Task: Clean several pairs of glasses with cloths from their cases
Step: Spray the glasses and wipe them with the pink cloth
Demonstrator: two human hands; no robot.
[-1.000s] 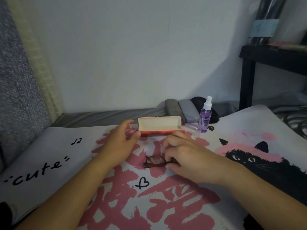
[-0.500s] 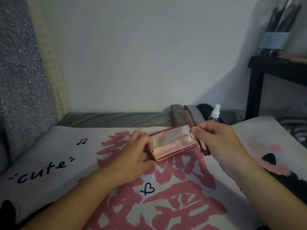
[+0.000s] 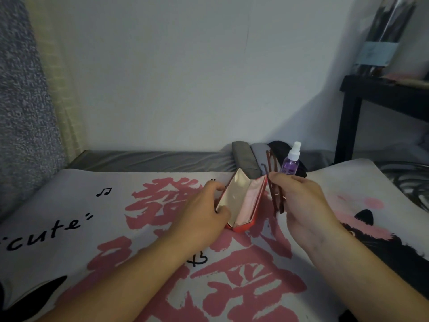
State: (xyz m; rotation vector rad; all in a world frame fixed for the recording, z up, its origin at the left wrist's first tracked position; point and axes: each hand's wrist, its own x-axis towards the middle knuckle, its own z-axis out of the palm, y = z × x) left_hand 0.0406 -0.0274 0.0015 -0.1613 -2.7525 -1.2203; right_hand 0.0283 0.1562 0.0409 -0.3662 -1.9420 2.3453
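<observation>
An open red glasses case (image 3: 243,201) with a cream lid lining and pink inner lining lies on the printed blanket, turned end-on to me. My left hand (image 3: 204,212) grips its left side, thumb at the near end. My right hand (image 3: 299,194) holds a pair of dark reddish-brown glasses (image 3: 274,182) folded and upright, just right of the case. A pink cloth seems to line the case's inside.
Behind the case lie a dark grey case (image 3: 245,159), a lighter grey case (image 3: 261,154) and a black one (image 3: 281,147), with a purple spray bottle (image 3: 291,160) beside them. A black side table (image 3: 376,98) stands at the right. The wall is close behind.
My right hand lifted the glasses off the blanket and carried them to the right of the case. My left hand turned the open case from crosswise to end-on.
</observation>
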